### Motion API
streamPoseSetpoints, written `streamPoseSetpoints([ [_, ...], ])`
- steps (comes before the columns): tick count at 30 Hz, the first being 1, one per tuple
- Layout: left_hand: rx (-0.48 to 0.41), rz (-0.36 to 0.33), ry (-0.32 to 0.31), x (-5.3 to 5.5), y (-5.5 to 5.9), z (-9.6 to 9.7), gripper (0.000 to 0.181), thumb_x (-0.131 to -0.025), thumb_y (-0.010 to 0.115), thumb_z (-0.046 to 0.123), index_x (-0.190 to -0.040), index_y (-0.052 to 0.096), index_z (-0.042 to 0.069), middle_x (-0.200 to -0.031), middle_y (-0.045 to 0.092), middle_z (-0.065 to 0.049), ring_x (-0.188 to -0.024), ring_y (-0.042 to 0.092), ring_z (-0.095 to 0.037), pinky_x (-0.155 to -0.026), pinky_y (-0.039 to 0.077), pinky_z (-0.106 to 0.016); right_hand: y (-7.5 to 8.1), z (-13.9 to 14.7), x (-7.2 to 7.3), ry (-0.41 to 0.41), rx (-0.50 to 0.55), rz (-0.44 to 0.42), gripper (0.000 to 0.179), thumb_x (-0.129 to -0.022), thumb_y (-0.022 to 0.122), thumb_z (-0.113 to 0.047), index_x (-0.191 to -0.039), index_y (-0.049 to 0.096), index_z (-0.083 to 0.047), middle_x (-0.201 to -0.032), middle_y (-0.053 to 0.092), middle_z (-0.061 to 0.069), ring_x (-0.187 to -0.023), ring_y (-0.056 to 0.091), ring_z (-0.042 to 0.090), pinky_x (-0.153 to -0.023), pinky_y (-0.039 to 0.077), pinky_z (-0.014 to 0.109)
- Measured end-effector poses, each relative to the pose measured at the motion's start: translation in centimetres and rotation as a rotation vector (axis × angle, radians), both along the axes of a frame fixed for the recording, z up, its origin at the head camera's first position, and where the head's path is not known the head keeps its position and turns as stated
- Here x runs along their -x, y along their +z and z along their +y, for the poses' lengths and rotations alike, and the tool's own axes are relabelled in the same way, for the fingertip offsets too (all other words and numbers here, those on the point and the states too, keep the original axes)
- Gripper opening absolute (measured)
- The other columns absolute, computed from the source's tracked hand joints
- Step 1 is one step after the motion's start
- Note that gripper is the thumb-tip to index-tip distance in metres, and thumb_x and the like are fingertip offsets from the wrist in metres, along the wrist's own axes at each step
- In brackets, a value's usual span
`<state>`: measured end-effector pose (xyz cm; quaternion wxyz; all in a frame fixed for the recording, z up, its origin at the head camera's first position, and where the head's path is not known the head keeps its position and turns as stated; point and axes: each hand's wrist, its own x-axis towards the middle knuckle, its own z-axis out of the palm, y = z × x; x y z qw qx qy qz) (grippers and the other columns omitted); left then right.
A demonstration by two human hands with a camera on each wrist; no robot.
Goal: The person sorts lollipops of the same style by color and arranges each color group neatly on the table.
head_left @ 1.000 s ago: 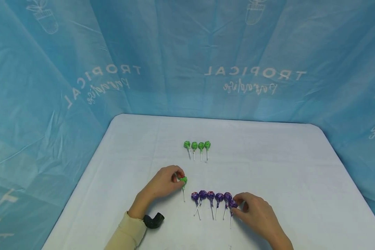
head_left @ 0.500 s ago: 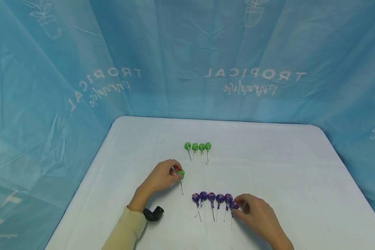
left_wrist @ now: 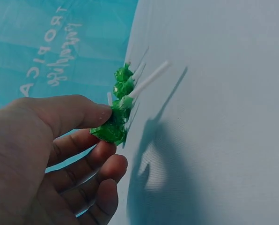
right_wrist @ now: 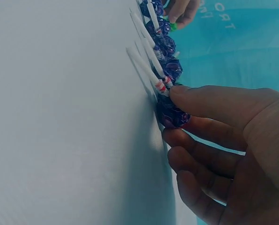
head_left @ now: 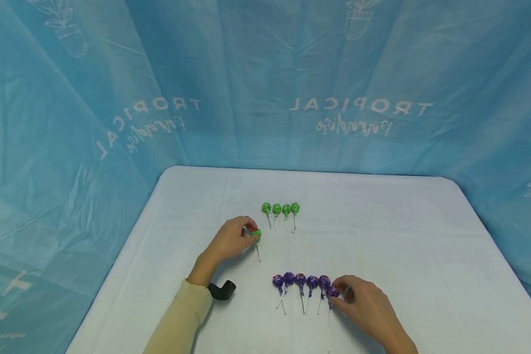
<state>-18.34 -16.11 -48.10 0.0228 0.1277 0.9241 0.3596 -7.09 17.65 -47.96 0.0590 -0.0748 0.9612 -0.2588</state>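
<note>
Between thumb and fingers my left hand (head_left: 232,239) pinches a green-wrapped lollipop (left_wrist: 112,124) by its head, its white stick pointing away from the palm; its shadow on the cloth shows it raised. Just beyond, several green lollipops (head_left: 277,210) lie in a short row, sticks toward me. My right hand (head_left: 366,301) pinches the head of a purple lollipop (right_wrist: 171,112) at the right end of a row of several purple lollipops (head_left: 300,279). That head sits close against its neighbour. At the row's left end two sticks cross.
A white cloth covers the table (head_left: 402,231). Blue printed curtains (head_left: 265,88) hang behind it and at both sides. A black curved object (head_left: 222,290) juts from the left wrist beside the beige sleeve (head_left: 182,312).
My left hand has moved away from me with its green lollipop, closer to the green row. The right hand stays at the end of the purple row with hardly any movement.
</note>
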Motion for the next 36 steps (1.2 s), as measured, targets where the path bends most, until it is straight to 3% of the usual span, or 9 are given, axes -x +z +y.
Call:
streamPoseSetpoints([
  [14, 0.037, -0.023, 0.056, 3.0, -0.3, -0.7, 0.018, -0.086, 0.071, 0.025, -0.102, 0.066, 0.017, -0.093, 0.061, 0.004, -0.077, 0.054, -0.013, -0.065, 0.045, -0.033, -0.1, -0.1, -0.2, 0.007, 0.007, -0.004, 0.026, -0.073, 0.083, -0.035, -0.094, 0.069, -0.027, -0.079, 0.057, -0.020, -0.069, 0.050, 0.002, -0.062, 0.043, 0.028],
  [29, 0.120, -0.025, 0.021, 6.4, 0.5, 0.0, 0.021, -0.088, 0.069, 0.025, -0.105, 0.066, 0.013, -0.095, 0.062, 0.001, -0.084, 0.057, -0.017, -0.074, 0.047, -0.037, 0.3, -0.1, 0.0, 0.000, -0.021, 0.020, 0.026, -0.071, 0.084, -0.033, -0.092, 0.069, -0.028, -0.077, 0.055, -0.022, -0.066, 0.047, 0.001, -0.058, 0.040, 0.028],
  [36, 0.168, -0.031, 0.043, 7.4, 0.4, 0.0, 0.022, -0.088, 0.067, 0.026, -0.105, 0.066, 0.012, -0.096, 0.062, -0.001, -0.085, 0.057, -0.019, -0.076, 0.046, -0.039, 0.1, -0.1, -0.1, -0.013, -0.013, 0.012, 0.027, -0.071, 0.084, -0.034, -0.092, 0.069, -0.027, -0.077, 0.056, -0.020, -0.065, 0.047, 0.002, -0.058, 0.040, 0.028],
])
